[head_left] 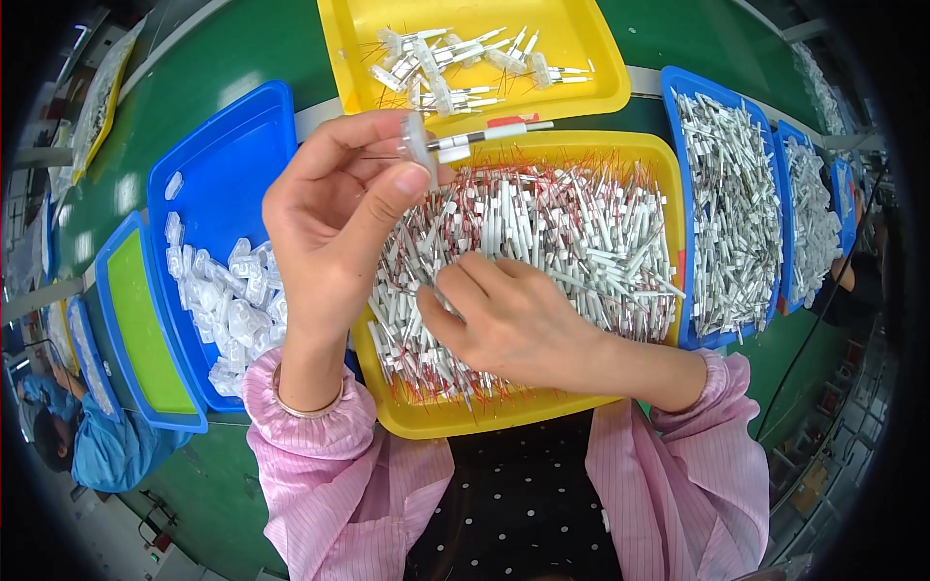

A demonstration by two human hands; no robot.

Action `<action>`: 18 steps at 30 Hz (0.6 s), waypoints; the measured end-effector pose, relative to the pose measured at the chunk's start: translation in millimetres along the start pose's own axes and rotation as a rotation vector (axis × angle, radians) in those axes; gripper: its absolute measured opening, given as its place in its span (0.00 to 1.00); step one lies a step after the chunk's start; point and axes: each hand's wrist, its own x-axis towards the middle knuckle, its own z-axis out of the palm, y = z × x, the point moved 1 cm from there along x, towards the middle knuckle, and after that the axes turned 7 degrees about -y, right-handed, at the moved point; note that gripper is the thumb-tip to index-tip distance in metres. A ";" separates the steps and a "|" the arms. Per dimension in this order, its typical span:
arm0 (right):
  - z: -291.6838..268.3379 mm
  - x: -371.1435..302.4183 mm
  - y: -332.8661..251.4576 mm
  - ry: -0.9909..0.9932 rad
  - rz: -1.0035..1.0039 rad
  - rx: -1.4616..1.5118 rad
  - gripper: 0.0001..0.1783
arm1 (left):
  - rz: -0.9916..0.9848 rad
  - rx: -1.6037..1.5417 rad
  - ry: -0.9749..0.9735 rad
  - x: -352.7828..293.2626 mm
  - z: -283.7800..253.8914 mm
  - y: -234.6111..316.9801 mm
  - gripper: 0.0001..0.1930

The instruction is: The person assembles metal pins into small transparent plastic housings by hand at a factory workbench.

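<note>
Head view: a white tube part with a clear cap (455, 143) is pinched between thumb and fingers of the left hand (334, 223), raised above the yellow tray (455, 421). The right hand (513, 320) rests in the heap of wired tubes (562, 242), fingers closed on one. Risk judged: thin red leads may be snagged or bent; the cap may be dropped.
</note>
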 end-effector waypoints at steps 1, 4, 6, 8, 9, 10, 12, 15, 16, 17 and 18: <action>4.1 1.9 1.1 0.034 -0.067 -0.058 0.12 | 0.002 -0.001 -0.011 -0.6 -0.1 0.1 0.14; 5.4 0.5 5.7 0.068 -0.151 -0.154 0.10 | -0.003 0.010 -0.007 -2.3 -0.7 1.4 0.14; -2.5 -1.6 6.3 0.083 -0.186 -0.148 0.10 | 0.000 0.004 -0.002 -3.0 -0.4 2.6 0.14; -15.4 -4.8 7.3 0.097 -0.220 -0.142 0.09 | 0.001 -0.002 0.000 -2.7 -1.4 1.7 0.14; -27.5 -6.5 7.3 0.212 -0.184 -0.016 0.08 | -0.034 -0.106 -0.030 -2.7 -2.8 0.7 0.14; -38.7 -8.1 8.2 0.327 -0.152 0.117 0.08 | -0.071 -0.204 -0.055 -3.9 -3.9 -0.3 0.14; -63.7 -11.7 11.6 0.437 -0.071 0.289 0.09 | -0.080 -0.318 -0.090 -5.7 -2.0 -2.4 0.14; -73.7 -24.4 17.9 0.660 0.083 0.755 0.11 | -0.122 -0.471 -0.181 -8.5 5.2 -6.7 0.16; -73.1 -27.7 20.2 0.758 0.144 1.057 0.12 | -0.129 -0.521 -0.202 -9.2 8.0 -7.2 0.16; -71.6 -28.9 23.3 0.769 0.149 1.051 0.12 | -0.137 -0.571 -0.222 -9.9 10.7 -7.7 0.17; -68.5 -28.8 28.0 0.751 0.126 1.188 0.12 | -0.131 -0.615 -0.234 -10.4 13.2 -8.4 0.18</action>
